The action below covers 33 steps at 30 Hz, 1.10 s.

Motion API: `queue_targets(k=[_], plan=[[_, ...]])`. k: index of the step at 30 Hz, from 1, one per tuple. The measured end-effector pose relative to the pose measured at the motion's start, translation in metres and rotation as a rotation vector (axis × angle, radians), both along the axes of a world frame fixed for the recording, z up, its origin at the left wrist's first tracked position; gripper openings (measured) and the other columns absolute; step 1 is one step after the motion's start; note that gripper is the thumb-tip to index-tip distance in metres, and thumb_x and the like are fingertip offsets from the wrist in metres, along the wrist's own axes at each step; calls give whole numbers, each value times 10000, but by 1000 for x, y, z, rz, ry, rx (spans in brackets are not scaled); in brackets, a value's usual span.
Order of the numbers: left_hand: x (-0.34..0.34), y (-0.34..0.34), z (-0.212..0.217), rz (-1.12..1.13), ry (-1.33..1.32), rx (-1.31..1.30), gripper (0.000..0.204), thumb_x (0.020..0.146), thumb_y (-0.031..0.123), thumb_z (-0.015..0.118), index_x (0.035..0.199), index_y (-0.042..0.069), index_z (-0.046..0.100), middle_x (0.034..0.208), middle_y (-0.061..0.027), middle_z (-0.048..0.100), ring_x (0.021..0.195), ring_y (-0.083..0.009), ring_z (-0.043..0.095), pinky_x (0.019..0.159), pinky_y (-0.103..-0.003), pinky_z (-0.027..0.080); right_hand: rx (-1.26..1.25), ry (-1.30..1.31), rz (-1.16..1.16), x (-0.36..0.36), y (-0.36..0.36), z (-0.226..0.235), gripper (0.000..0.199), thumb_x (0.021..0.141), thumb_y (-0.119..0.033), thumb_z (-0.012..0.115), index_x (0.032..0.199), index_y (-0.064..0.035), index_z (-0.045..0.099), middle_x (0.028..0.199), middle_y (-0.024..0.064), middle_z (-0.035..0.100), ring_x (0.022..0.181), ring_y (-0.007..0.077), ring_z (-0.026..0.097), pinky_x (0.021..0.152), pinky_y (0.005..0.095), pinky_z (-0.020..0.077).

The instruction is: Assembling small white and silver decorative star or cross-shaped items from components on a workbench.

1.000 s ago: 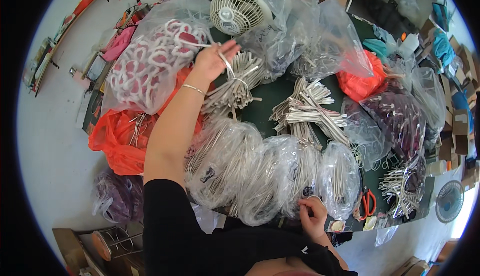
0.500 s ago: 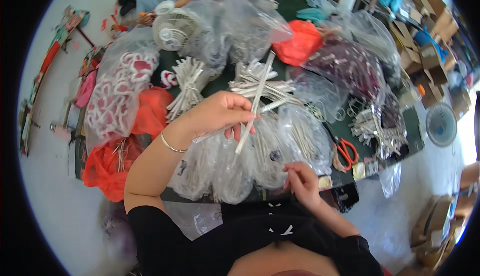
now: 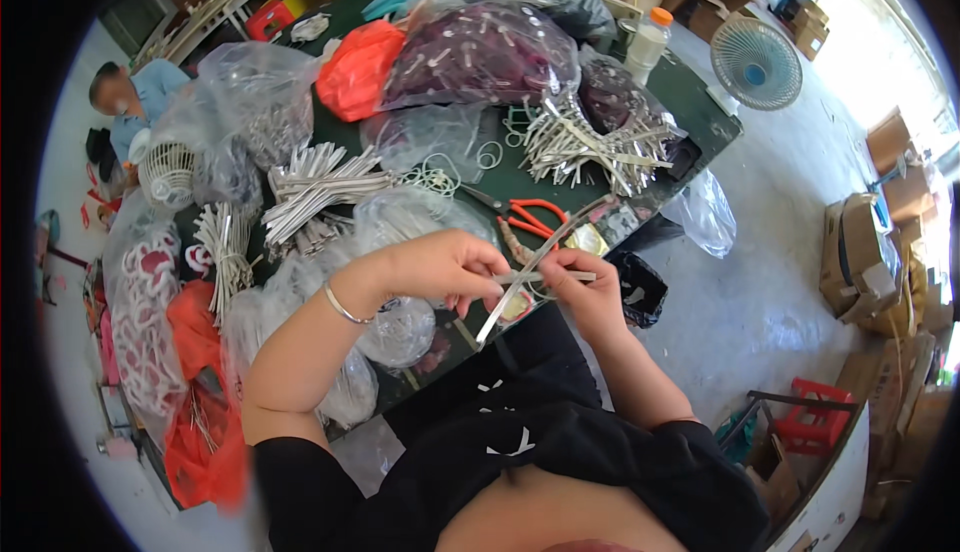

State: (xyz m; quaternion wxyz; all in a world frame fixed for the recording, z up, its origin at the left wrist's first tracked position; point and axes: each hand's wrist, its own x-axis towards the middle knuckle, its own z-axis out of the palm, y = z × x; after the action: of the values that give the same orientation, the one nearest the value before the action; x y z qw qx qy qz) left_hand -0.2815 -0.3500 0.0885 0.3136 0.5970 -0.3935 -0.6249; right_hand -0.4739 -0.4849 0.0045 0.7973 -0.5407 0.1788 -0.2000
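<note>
Nearest the viewer, both forearms rise from the lower edge and bend inward so that the hands meet above the near edge of the dark green counter. The left hand, a thin silver bangle at its wrist, is turned palm down with fingers curled, pinching a long flat silver-grey metal strip that slants from lower left to upper right. The right hand closes its fingertips on a short pale strip lying crosswise over the long one; whether the two strips touch cannot be told. Just beyond the hands lie orange-handled pliers on the counter. Beside the left forearm sit clear plastic bags of wire rings. Farther out, loose bundles of silver strips and a second heap of strips rest among the bags. At the far side stand an orange plastic bag and a dark purple bag. A pale blue floor fan stands beyond the counter on the floor.
</note>
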Motion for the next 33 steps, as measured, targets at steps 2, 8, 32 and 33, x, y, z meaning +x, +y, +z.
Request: queue_targets(k=[2,8,32,33], plan=[[9,-16,-5,108,28,-36,201,903,176,616,1035,27,634,825,-42,693,581,-50,584,526,-182,451,-40,30,-170,-5,-18,-3,112,886,-72,651,970,2,662,814,-25,619,717,30,534,636,174,410],[30,-83,-41,619,-82,-238,153,898,167,625,995,49,633,865,-47,694,657,-62,599,587,-184,468,71,25,-404,14,-68,-26,165,905,-101,627,1020,15,647,798,-3,627,537,-11,380,463,167,240],[66,-200,-98,962,-506,-401,162,819,117,706,903,-21,689,776,8,655,654,-50,525,596,-204,406,-121,33,-744,72,-114,-72,153,891,-166,645,985,-46,658,752,-27,610,497,22,460,381,187,364],[65,-201,-98,994,-417,-393,164,812,116,714,913,-11,688,780,12,652,645,-47,507,590,-199,393,-134,28,-744,72,-115,-74,149,891,-163,644,982,-46,658,753,-28,608,505,21,463,385,186,367]])
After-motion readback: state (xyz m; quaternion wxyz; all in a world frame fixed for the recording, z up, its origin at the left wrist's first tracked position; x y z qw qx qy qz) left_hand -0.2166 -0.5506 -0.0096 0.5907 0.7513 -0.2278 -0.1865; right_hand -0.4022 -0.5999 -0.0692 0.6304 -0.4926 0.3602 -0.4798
